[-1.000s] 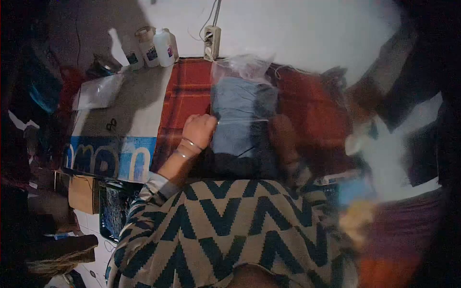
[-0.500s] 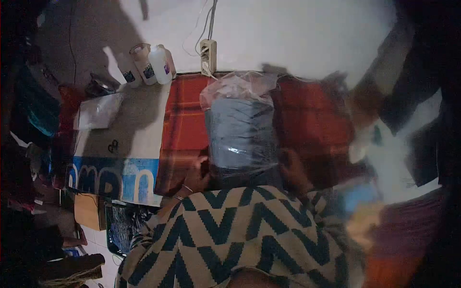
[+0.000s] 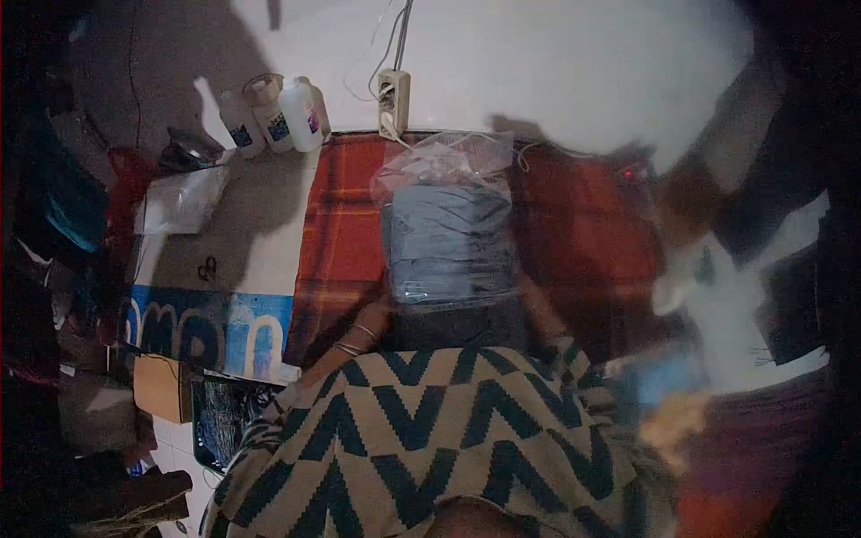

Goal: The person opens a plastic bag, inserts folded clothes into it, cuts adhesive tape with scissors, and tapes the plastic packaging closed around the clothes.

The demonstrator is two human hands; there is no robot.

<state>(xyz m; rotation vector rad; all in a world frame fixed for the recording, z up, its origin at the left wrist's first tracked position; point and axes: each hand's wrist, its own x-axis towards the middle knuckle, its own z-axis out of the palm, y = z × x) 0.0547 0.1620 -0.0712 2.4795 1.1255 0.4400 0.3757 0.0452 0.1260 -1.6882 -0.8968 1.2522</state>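
Note:
Folded grey-blue cloth (image 3: 448, 235) lies in a clear plastic bag (image 3: 439, 166) on a red plaid cloth (image 3: 345, 206). The lower part of the folded cloth is darker. My left hand (image 3: 378, 309), with bracelets at the wrist, is at the lower left side of the bundle, its fingers hidden in shadow. On the lower right side, my right hand (image 3: 531, 300) is dark and touches or nearly touches the bundle; its fingers cannot be made out.
Several bottles (image 3: 300, 115) stand at the back left, near a power strip (image 3: 393, 103) against the wall. A flat plastic bag (image 3: 179, 199) lies on printed board (image 3: 260, 233). A cardboard box (image 3: 161, 387) and dark crate (image 3: 215, 421) are below left.
Both hands have moved from the bundle's upper sides down toward its near edge. The clear plastic now reaches lower over the folded cloth, and the view has shifted.

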